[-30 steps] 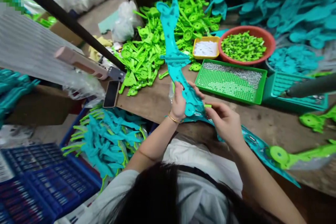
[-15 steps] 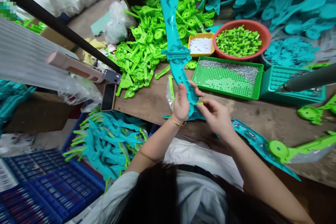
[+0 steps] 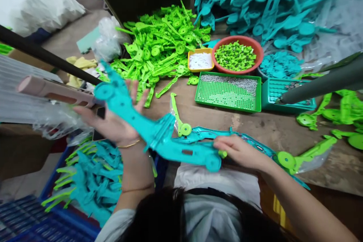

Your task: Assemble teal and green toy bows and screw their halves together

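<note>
A long, curved teal plastic shell (image 3: 181, 151), shaped like a toy bow's handle, hangs slantwise above the table's front edge. My right hand (image 3: 236, 151) is closed on its right end, where a small lime-green piece (image 3: 222, 154) sticks out by the fingers. Behind the shell's raised left end is my left hand (image 3: 119, 121), palm up with thumb and fingers spread. The shell lies across that palm; whether they touch I cannot tell. Just beyond, another teal shell (image 3: 204, 133) lies on the table with lime-green arms (image 3: 307, 157) at its ends.
Lime-green arms are heaped (image 3: 159, 45) at the back. Nearby stand a yellow tray (image 3: 200, 70), a red bowl (image 3: 259, 55) of green pieces and a green tray (image 3: 227, 96) of metal bits. A blue crate (image 3: 53, 181) sits lower left. Dark poles (image 3: 320, 85) slant in from both sides.
The teal shell has swung from nearly upright to a leftward slant. My left hand has moved left and opened from its lower end. The view has shifted too.
</note>
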The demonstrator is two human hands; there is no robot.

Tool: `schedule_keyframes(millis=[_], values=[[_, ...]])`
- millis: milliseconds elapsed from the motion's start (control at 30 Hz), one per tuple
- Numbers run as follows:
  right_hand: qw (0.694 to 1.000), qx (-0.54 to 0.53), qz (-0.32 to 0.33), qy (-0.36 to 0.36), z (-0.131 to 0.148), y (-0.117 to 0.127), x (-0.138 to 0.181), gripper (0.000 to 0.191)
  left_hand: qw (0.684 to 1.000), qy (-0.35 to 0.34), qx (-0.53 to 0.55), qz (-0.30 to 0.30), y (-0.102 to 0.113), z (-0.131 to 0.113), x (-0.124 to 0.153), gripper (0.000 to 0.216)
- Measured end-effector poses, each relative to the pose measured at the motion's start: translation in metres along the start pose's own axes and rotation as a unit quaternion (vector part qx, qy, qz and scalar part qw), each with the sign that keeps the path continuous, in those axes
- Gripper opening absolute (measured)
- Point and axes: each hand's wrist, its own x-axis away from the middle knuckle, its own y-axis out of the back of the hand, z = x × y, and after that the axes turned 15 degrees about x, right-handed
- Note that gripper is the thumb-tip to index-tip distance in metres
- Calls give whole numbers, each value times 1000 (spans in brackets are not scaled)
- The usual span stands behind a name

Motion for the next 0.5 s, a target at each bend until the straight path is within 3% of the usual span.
schedule_keyframes(millis=[33, 100, 133, 167, 200, 233, 267, 367, 433, 500], values=[[999, 7, 47, 12, 0, 11, -3, 44, 999, -22, 32, 12, 3, -18, -4, 69], [999, 36, 20, 6, -3, 44, -28, 39, 988, -7, 148, 40, 10, -38, -4, 53], [993, 64, -91, -32, -7, 64, -49, 38, 983, 4, 182, 41, 13, -40, -2, 49], [964, 115, -225, -78, -13, 86, -73, 34, 979, 14, 198, 35, 17, -38, 2, 47], [914, 170, -348, -118, -20, 107, -99, 26, 981, 19, 193, 22, 21, -32, 7, 45], [870, 211, -418, -156, -27, 127, -125, 19, 984, 17, 178, 8, 25, -24, 12, 44], [849, 237, -427, -204, -35, 143, -149, 16, 987, 14, 158, -5, 30, -16, 17, 42], [847, 240, -346, -324, -53, 169, -196, 16, 993, -5, 108, -37, 46, 4, 30, 34], [851, 228, -336, -332, -58, 170, -204, 21, 995, -12, 87, -53, 57, 11, 39, 28], [848, 221, -371, -308, -54, 167, -196, 30, 995, -15, 68, -66, 66, 15, 46, 25]])
